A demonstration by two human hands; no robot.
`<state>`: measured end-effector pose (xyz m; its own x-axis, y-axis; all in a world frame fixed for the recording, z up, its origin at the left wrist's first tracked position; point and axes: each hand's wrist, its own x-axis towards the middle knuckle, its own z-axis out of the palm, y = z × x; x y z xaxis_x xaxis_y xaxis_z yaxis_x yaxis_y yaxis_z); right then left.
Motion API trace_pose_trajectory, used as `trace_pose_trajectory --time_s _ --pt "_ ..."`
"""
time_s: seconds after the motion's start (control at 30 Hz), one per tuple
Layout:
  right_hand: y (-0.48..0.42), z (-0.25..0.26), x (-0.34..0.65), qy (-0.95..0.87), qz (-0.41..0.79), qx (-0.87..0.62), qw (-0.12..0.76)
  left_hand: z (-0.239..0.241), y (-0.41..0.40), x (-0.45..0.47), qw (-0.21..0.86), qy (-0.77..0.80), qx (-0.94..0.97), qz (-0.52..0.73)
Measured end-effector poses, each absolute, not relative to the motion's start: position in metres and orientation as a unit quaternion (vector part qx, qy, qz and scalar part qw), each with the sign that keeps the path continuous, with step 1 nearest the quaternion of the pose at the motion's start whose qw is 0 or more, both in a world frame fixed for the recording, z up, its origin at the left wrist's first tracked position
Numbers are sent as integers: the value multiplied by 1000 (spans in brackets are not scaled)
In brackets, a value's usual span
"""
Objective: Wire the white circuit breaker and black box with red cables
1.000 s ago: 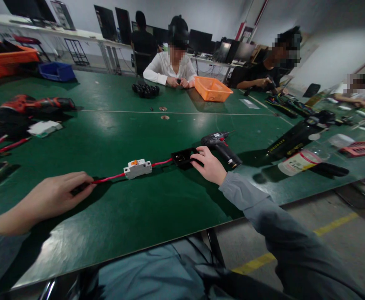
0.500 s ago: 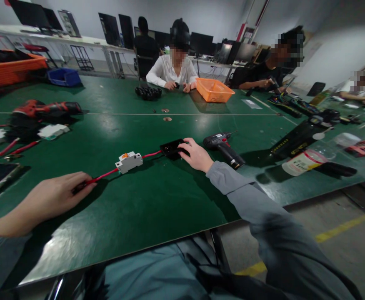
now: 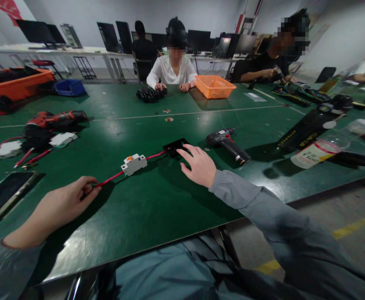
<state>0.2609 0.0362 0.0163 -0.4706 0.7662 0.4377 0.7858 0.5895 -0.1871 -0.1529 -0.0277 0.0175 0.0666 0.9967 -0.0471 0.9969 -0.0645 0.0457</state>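
Note:
My left hand (image 3: 62, 205) is closed in a pinch on the near end of a red wire (image 3: 109, 180) lying on the green table (image 3: 145, 212). The wire runs through a small white circuit breaker (image 3: 133, 163) and on to a flat black socket plate (image 3: 174, 147). My right hand (image 3: 198, 164) hovers just behind the plate with its fingers stretched out, fingertips at the plate's near edge and nothing held. A black and red cordless screwdriver (image 3: 228, 143) lies just right of that hand.
A dark phone (image 3: 4, 196) lies at the left edge. Red power tools (image 3: 56, 120) and pliers sit at left. An orange basket (image 3: 214, 86) and black parts (image 3: 149, 94) stand before a seated person in white. A clear bottle (image 3: 324, 149) lies at right. Other people work beyond.
My right hand has lifted off the black plate and drawn back a little toward me, fingers now spread. My left hand still pinches the wire end.

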Motion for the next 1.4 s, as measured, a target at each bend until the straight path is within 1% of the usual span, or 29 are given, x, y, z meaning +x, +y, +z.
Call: trace_pose_trajectory --time_s 0.33,0.57,0.87,1.17,1.4 --pt "47 -1 249 -855 9 -449 260 17 -23 -144 19 665 746 -34" --pt "56 0 248 -859 31 -434 271 18 -21 -142 -1 646 759 -81" --pt "69 0 246 -871 28 -419 255 20 -20 -137 6 658 748 -87" --pt "98 -3 220 -888 46 -386 248 27 -12 -141 -62 697 700 -144" --pt "138 -10 173 -894 17 -375 245 34 3 -156 -89 704 691 -138"
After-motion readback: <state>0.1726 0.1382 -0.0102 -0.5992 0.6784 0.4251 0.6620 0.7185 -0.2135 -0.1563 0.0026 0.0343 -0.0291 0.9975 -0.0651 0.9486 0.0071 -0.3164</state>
